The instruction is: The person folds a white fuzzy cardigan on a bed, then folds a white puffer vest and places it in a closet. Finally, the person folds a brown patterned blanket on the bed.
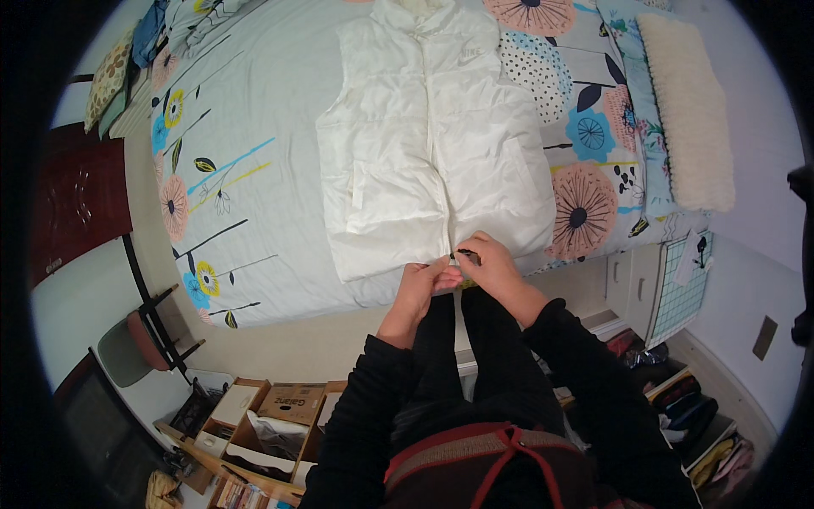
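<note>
A white Nike puffer vest lies front side up on the bed, its collar away from me. The front zipper runs down the middle and looks closed along most of its length. At its bottom end, my left hand pinches the hem beside the zipper between thumb and fingers. My right hand grips a small dark piece at the same spot, seemingly the zipper pull. The two hands are close together at the bed's near edge.
The bed has a floral sheet. A fluffy cream cushion lies at the right. White drawers stand at the right, a shelf unit with a cardboard box lower left, and a chair at the left.
</note>
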Action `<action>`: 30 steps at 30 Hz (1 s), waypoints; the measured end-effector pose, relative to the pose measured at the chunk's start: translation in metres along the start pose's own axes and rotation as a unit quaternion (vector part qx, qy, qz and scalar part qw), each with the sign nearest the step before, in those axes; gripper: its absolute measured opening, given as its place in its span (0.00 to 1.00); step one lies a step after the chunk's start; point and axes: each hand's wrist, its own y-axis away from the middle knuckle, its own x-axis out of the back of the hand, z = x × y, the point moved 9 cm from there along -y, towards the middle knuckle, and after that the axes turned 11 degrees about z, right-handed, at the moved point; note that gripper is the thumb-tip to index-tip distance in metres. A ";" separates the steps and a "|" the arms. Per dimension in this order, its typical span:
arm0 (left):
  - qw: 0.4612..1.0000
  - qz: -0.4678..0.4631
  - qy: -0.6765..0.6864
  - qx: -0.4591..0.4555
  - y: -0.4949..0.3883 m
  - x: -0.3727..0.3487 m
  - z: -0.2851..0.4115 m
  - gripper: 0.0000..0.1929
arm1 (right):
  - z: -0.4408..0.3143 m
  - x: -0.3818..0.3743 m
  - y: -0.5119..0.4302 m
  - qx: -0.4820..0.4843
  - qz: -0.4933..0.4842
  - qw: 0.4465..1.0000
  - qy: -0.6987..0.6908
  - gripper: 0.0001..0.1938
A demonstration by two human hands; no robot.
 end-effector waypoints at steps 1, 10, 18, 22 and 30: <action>1.000 0.001 -0.009 0.006 -0.001 0.000 -0.001 0.13 | -0.001 -0.001 0.000 0.005 -0.008 1.000 0.012 0.06; 0.999 0.019 -0.038 -0.016 0.001 0.002 -0.001 0.12 | -0.028 -0.012 0.013 0.189 -0.090 0.966 0.151 0.07; 0.998 0.011 -0.060 -0.033 0.008 -0.005 0.007 0.10 | -0.045 -0.010 0.011 0.236 -0.113 0.948 0.183 0.07; 0.997 0.000 -0.065 -0.045 0.009 -0.009 0.012 0.10 | -0.053 -0.006 0.010 0.238 -0.094 0.947 0.194 0.07; 0.996 0.001 -0.074 -0.040 0.014 -0.003 0.014 0.09 | -0.026 -0.012 0.000 0.057 -0.089 0.987 0.119 0.07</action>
